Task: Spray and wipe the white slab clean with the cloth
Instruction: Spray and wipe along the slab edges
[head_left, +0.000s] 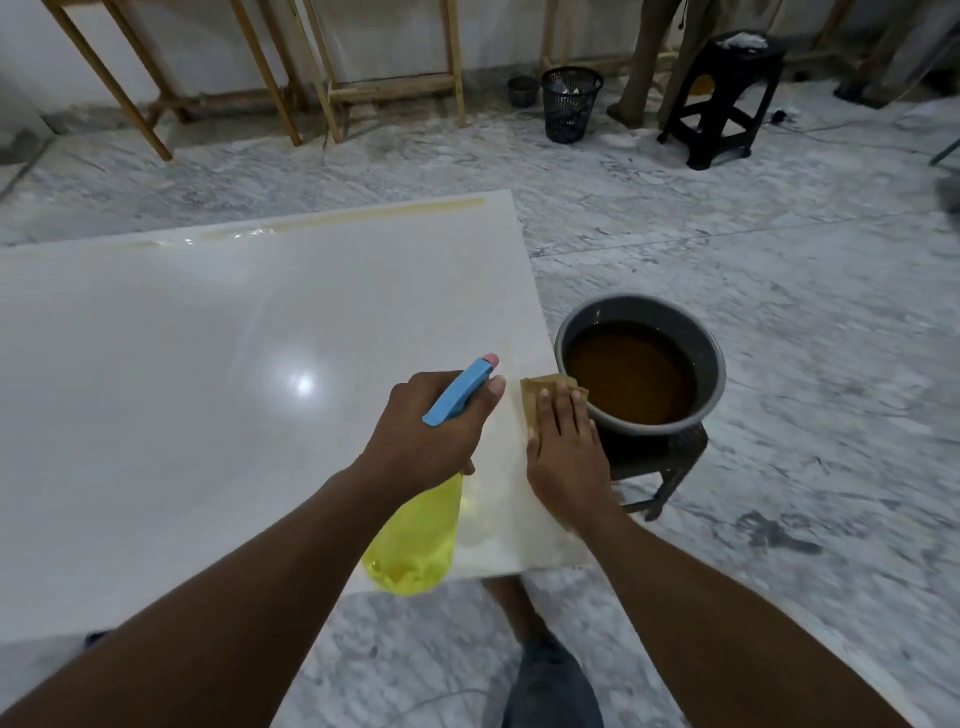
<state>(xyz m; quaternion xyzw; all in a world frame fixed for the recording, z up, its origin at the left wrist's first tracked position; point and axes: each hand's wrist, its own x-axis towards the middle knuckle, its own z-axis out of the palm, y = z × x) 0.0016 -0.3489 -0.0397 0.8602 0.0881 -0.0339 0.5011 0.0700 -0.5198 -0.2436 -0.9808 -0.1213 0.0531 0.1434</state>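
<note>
Two hands on the job, one tool each. The left hand (426, 431) is wrapped tight around the neck of the one spray bottle (415, 540) (yellow body, blue head, pink nozzle), finger out along the trigger, with the nozzle pointing across the white slab (208, 389). The right hand (566, 447) lies flat, fingers straight and together, pressing the single tan cloth (540, 395) onto the slab's right edge. One brownish streak (363, 215) runs along the far edge. Just beside the cloth is one grey basin (707, 353) of brown liquid, sitting on a small dark stool (670, 457). A second stool (727, 98), black, stands well back on the marble floor (779, 260), near one black mesh bin (570, 104) and one small dark pot (522, 91).
</note>
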